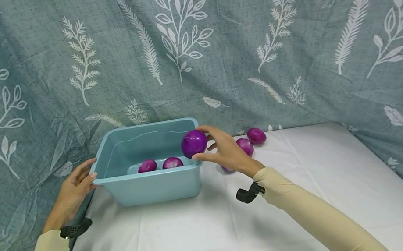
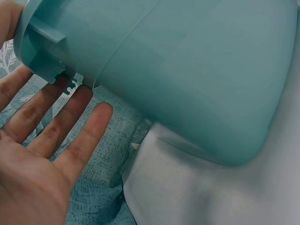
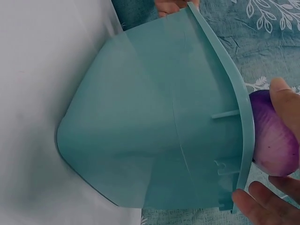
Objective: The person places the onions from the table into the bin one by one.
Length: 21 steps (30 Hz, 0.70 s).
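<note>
In the head view, a blue-green plastic basin [image 1: 152, 187] stands on the white cloth, with a red onion [image 1: 147, 166] and another red onion [image 1: 172, 163] visible inside. My left hand [image 1: 74, 191] holds the basin's left rim, its long fingers fairly straight below the rim in the left wrist view. My right hand [image 1: 227, 150] grips a red onion [image 1: 194, 143] between thumb and fingers, over the basin's right rim. From the right wrist, that onion [image 3: 274, 136] appears just beyond the rim. The front wall hides part of the basin's floor.
Beyond my right hand lie a red onion [image 1: 256, 136], a second onion [image 1: 245, 146] and a third onion [image 1: 227, 169], the last two partly covered by the hand. A leaf-patterned curtain [image 1: 229, 50] hangs behind the white-covered table [image 1: 189, 243].
</note>
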Each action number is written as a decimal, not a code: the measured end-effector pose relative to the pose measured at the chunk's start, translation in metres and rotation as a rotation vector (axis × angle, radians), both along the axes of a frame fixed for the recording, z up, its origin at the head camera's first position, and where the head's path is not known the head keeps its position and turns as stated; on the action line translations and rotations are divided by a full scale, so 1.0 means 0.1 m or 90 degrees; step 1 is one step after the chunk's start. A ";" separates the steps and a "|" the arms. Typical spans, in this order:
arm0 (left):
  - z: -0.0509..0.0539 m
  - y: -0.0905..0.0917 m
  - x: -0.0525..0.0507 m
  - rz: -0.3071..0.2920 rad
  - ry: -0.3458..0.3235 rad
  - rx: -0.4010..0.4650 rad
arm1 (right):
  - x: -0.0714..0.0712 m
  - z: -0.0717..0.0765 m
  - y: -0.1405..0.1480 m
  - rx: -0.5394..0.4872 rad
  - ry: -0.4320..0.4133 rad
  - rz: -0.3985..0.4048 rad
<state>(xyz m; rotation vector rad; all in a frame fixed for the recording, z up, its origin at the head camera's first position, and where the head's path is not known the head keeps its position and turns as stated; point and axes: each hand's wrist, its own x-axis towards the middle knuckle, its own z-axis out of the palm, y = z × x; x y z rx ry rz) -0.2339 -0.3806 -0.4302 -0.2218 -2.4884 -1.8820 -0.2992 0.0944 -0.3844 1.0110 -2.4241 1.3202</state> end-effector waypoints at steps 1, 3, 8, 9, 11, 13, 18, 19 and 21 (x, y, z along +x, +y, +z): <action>0.00 0.00 0.00 0.000 0.000 -0.001 | 0.00 0.00 -0.01 0.004 0.000 0.005; 0.00 0.00 -0.01 0.001 0.000 -0.004 | 0.01 0.00 -0.02 0.015 0.001 0.012; -0.01 -0.01 -0.01 0.000 0.002 -0.001 | 0.00 -0.03 0.02 0.029 -0.003 0.014; -0.01 -0.01 -0.01 0.000 0.004 -0.001 | -0.01 -0.04 0.04 0.027 -0.004 0.013; -0.01 0.00 0.00 0.001 0.008 -0.002 | -0.03 -0.06 0.10 0.027 -0.002 0.005; -0.02 0.01 0.00 0.004 0.012 -0.007 | -0.05 -0.09 0.16 0.030 0.001 -0.003; 0.00 0.01 0.01 0.009 0.018 -0.013 | -0.14 -0.22 0.37 0.061 -0.009 -0.042; 0.00 0.01 0.01 0.007 0.017 -0.012 | -0.16 -0.26 0.42 0.070 -0.012 -0.054; 0.00 0.01 0.01 0.004 0.014 -0.012 | -0.21 -0.35 0.51 0.090 -0.021 -0.079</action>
